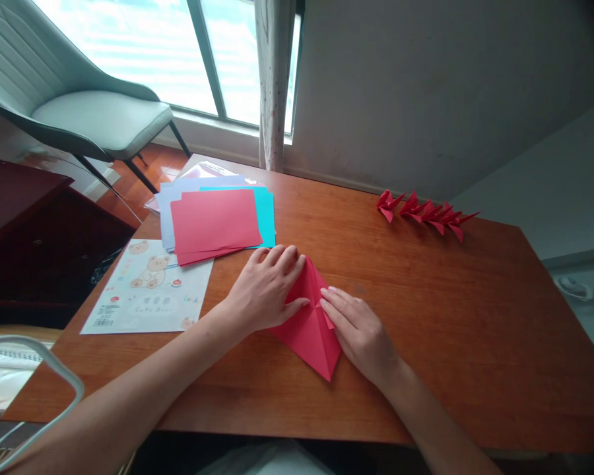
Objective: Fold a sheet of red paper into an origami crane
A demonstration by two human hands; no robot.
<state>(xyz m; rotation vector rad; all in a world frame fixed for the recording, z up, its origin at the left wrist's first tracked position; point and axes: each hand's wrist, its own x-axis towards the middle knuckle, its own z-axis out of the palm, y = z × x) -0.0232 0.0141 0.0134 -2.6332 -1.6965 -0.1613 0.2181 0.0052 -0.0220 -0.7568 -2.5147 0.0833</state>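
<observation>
A creased red sheet of origami paper (317, 343) lies on the table in front of me, one pointed corner toward me. My left hand (262, 290) rests over its upper left part, fingers stretched out and the thumb apart on the paper. My right hand (361, 330) is at its right edge, fingers close together, pressing a small folded flap near the centre. Creases run through the sheet. The part under my left palm is hidden, and so is my right thumb.
Red (215, 221), cyan (266, 218) and lavender sheets lie stacked at the left, beside a bear-printed sheet (153, 290). Several folded red paper cranes (428, 214) stand in a row at the table's far right. A chair (99, 119) is beyond the table; a white cable (69, 376) loops at lower left.
</observation>
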